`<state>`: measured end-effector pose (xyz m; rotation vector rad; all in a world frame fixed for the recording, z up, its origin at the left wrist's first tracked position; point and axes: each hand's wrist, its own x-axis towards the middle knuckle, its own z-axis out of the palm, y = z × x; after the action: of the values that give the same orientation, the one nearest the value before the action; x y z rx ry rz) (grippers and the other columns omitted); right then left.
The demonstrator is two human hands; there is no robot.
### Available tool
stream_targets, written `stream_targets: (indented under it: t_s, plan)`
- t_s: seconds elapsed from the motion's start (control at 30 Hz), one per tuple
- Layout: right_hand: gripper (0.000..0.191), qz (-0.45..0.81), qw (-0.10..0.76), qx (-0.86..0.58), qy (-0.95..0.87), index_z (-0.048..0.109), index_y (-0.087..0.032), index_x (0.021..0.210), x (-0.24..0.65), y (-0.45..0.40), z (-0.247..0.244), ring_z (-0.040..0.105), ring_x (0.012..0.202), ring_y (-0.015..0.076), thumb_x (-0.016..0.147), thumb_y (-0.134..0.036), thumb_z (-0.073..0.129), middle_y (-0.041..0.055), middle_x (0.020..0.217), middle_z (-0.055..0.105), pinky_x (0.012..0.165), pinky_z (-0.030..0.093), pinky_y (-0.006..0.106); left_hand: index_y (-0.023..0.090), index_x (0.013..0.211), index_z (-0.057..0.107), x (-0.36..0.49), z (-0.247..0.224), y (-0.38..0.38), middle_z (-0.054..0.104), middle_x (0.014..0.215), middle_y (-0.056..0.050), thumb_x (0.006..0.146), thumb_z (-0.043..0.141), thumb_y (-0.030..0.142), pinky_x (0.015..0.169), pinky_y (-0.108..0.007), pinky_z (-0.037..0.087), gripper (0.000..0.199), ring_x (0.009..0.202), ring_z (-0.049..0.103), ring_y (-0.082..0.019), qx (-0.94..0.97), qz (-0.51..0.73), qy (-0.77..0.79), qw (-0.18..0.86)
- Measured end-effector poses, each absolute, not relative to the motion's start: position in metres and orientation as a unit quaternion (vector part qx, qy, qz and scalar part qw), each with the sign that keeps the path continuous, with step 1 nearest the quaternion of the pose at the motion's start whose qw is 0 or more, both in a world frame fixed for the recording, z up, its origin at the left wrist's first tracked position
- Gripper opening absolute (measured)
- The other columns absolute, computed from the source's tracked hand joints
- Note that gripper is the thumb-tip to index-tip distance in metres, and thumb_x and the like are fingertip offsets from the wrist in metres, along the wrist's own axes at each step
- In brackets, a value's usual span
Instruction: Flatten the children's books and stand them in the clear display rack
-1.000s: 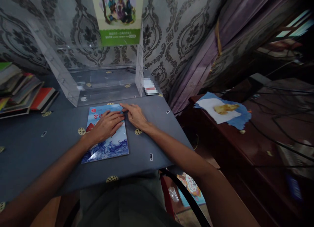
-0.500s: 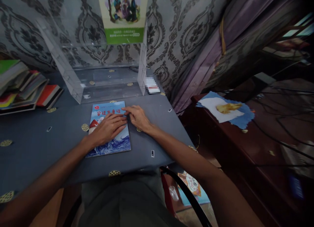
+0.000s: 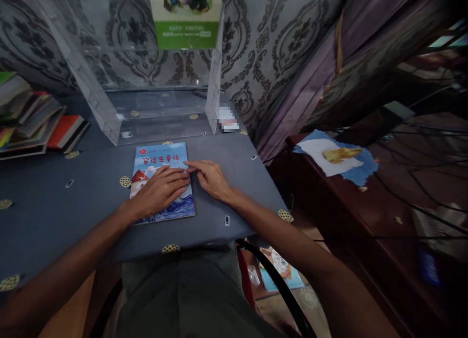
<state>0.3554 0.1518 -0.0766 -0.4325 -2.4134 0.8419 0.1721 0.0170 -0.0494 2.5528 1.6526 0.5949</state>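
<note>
A picture book (image 3: 177, 210) with a blue cover, red Chinese title characters and painted waves lies closed and flat. My left hand (image 3: 161, 189) rests palm down across its cover, fingers stretched toward the right edge. At that right edge is my right hand (image 3: 210, 178), its index finger extended onto the cover and the other fingers bent. Its thumb is close to the left fingertips. Whether any right finger reaches under the cover is hidden.
The book lies on a grey-blue patterned tablecloth (image 3: 98, 206). Behind it stands a clear acrylic rack (image 3: 215, 89) holding a green-edged booklet (image 3: 186, 33). Piled books (image 3: 32, 114) are at the left. A dark red cabinet (image 3: 329, 201) with cables stands right, beyond the chair's armrest (image 3: 278, 282).
Both hands sit slightly lower on the book, and more of the title shows above the left fingers. The whole view has shifted a little; the book stays closed.
</note>
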Motion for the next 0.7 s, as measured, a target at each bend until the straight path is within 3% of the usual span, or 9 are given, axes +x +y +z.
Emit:
stream_targets:
  t_s: [0.3,0.7]
  plan:
    - [0.051,0.305,0.272,-0.14,-0.902,0.07,-0.022,0.127,0.361,0.143,-0.075,0.07,0.101,0.019,0.087,0.001,0.047,0.0038,0.1,0.079,0.099,0.051,0.04,0.022,0.127,0.07,0.178,-0.046,0.008,0.072,0.132,-0.008,0.109,0.038,0.04,0.116,-0.053,0.039,0.04,0.129,0.06,-0.024,0.827,0.193,0.524,0.059]
    - [0.053,0.27,0.294,-0.119,-0.909,0.073,-0.022,0.118,0.375,0.127,-0.07,0.071,0.092,0.0205,0.08,0.006,0.048,0.0042,0.094,0.079,0.091,0.055,0.038,0.025,0.128,0.069,0.19,-0.056,-0.01,0.073,0.129,-0.006,0.108,0.042,0.032,0.12,-0.05,0.038,0.035,0.125,0.064,-0.021,0.833,0.213,0.511,0.019]
